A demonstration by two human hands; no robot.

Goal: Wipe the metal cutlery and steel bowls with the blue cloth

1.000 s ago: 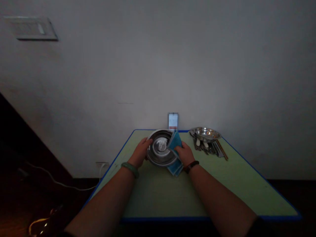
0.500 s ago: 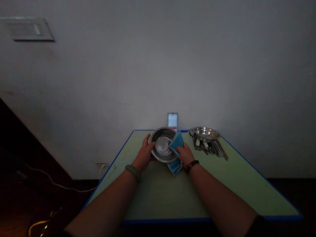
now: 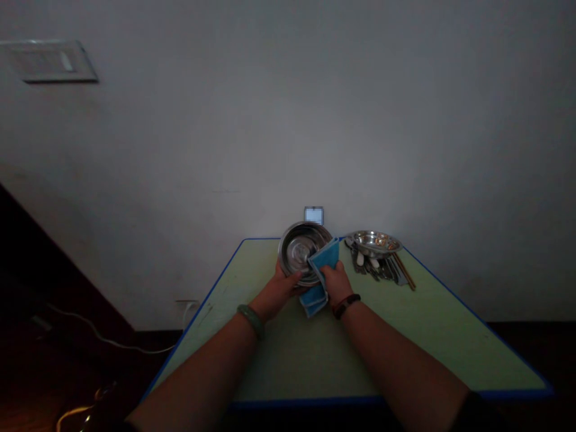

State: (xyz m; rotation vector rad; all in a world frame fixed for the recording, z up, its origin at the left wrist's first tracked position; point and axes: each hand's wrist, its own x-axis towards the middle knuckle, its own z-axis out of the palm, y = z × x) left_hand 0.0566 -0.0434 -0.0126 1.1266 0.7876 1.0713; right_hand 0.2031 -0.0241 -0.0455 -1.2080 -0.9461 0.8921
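My left hand (image 3: 279,290) grips the lower left rim of a shiny steel bowl (image 3: 299,250), which is tilted up so its inside faces me above the far part of the green table (image 3: 288,354). My right hand (image 3: 335,281) is closed on a folded blue cloth (image 3: 320,273) and presses it against the bowl's right inner side. The cloth hangs down below the bowl's rim. A green bangle sits on my left wrist and a dark band on my right.
At the table's far right lies a second steel dish (image 3: 377,242) with several pieces of cutlery and chopsticks (image 3: 387,268) beside it. A small lit screen (image 3: 314,215) stands against the wall behind the bowl. Cables (image 3: 103,339) run on the dark floor at left.
The bowl has been lifted and tipped more upright, drifting right and away from me. My left hand slid from the bowl's left side to under its lower rim. The cloth followed along.
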